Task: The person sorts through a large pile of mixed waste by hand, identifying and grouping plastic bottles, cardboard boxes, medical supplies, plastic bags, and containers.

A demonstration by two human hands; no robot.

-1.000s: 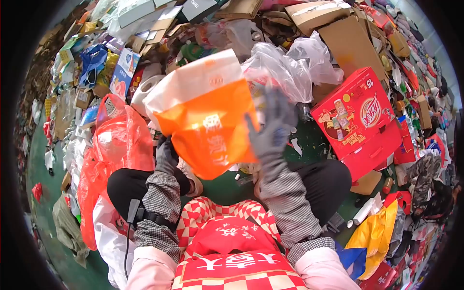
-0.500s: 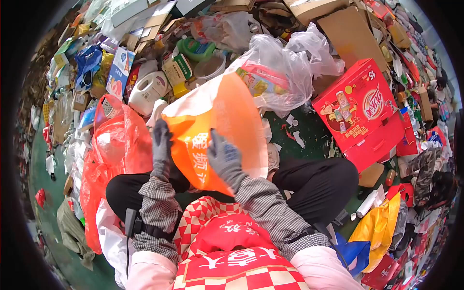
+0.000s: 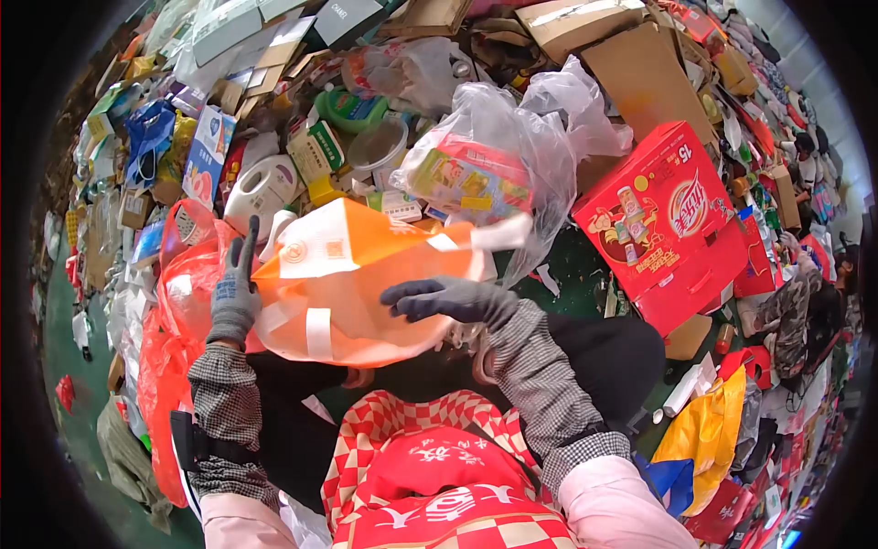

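An orange and white shopping bag (image 3: 366,274) lies in front of my crossed legs, its wide mouth turned toward me and a white handle strap showing at the near rim. My left hand (image 3: 236,297), in a grey glove, is at the bag's left edge with fingers stretched upward. Over the bag's mouth reaches my gloved right hand (image 3: 444,300), fingers extended to the left and holding nothing. Left of the bag sits a red plastic bag (image 3: 187,284). Just beyond it are a white jug (image 3: 262,189) and a clear plastic bag (image 3: 549,165) around colourful packaging.
A red drink carton (image 3: 658,220) stands to the right, with brown cardboard (image 3: 649,82) behind it. Farther back are a green bottle (image 3: 352,110) and a clear round tub (image 3: 377,145). A yellow bag (image 3: 709,439) lies at lower right. Mixed refuse surrounds me.
The orange bag has tipped over from raised to lying with its mouth toward me. My left hand has moved left, and my right hand has shifted right, off the bag's printed side.
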